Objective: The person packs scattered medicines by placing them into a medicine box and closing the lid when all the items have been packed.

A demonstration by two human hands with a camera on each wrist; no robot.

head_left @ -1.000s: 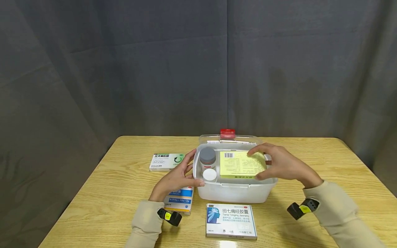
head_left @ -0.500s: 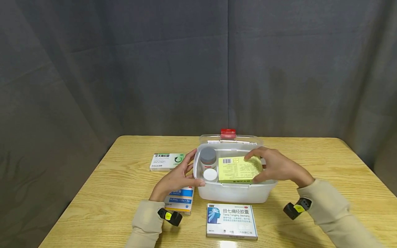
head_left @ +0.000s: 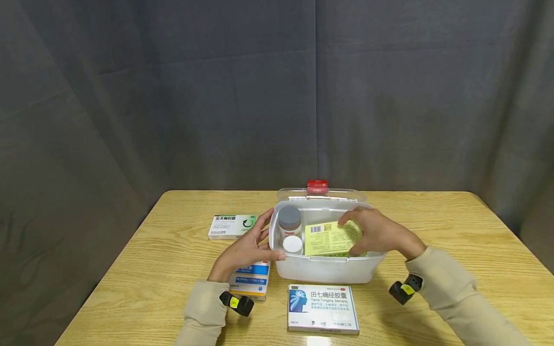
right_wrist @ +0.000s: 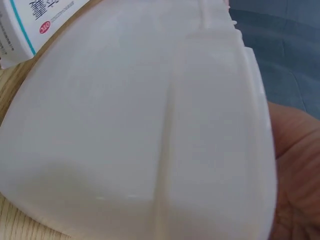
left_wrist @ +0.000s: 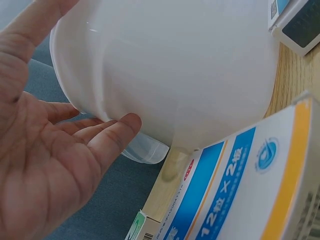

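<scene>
yellow box (head_left: 330, 239) inside our white tub (head_left: 324, 269), right of the grey-capped bottle (head_left: 289, 218) | right hand (head_left: 383, 233) pinches its right end; left hand (head_left: 243, 249) on tub's left end, thumb and fingers apart | probably light, stiffish card, kinda slick; we'd hold opposite edges

In the head view the right hand (head_left: 381, 231) covers the right end of the yellow box (head_left: 325, 240), whose near edge is lost behind the tub's (head_left: 329, 269) front wall; its fine print is too small to read. The white-capped bottle (head_left: 293, 244) shows little below its cap. The left hand (head_left: 243, 250) hides parts of the blue box (head_left: 253, 280) and the green box (head_left: 229, 226). In the right wrist view the tub conceals the right fingertips.
</scene>
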